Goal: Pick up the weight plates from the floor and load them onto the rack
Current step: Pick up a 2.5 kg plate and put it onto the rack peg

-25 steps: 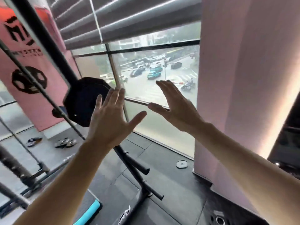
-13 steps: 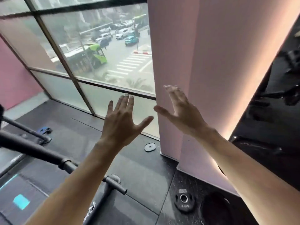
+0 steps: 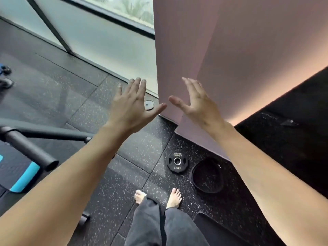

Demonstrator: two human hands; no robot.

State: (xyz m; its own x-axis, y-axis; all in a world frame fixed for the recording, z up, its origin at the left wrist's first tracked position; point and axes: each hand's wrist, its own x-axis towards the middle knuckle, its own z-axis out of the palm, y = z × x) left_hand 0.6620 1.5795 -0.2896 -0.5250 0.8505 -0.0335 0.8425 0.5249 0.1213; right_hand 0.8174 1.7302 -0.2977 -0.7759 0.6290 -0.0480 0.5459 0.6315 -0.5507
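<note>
Speckled black rubber floor (image 3: 134, 157) fills most of the head view, w/ a frosted window (image 3: 99, 32) along the top left and a pink pillar (image 3: 221, 68) rising at centre-right; warm light glows along the pillar's right base.

Both arms reach fwd, bare. Left hand (image 3: 131, 107) is spread flat, palm down, fingers (image 3: 140, 86) together-ish and thumb out to the right, holding nothing. Right hand (image 3: 197, 103) is likewise spread, empty, tilted on edge w/ thumb pointing left toward the left thumb; the 2 thumbs are near but apart.

Weight plates: 1 small black plate (image 3: 177, 162) lies flat on the floor below the hands, chrome centre hole, marked approx 2.5KG though the print is blurry. Just beside it to the right, 1 larger black plate (image 3: 207, 176) leans or lies by the pillar's base; can't tell which. A small grey disc (image 3: 149, 104) sits on the floor by the pillar corner, partly hidden behind the left hand.

Rack (image 3: 28, 150): 2 black tubes enter from the left edge, the nearer 1 thick w/ an open end. Under it, a dark mat w/ a blue edge (image 3: 24, 176).

Bottom centre: person's 2 bare feet (image 3: 174, 197) and grey trouser legs (image 3: 166, 228), standing near the small plate. Blue-and-black object at far left edge, too cut off to ID.
</note>
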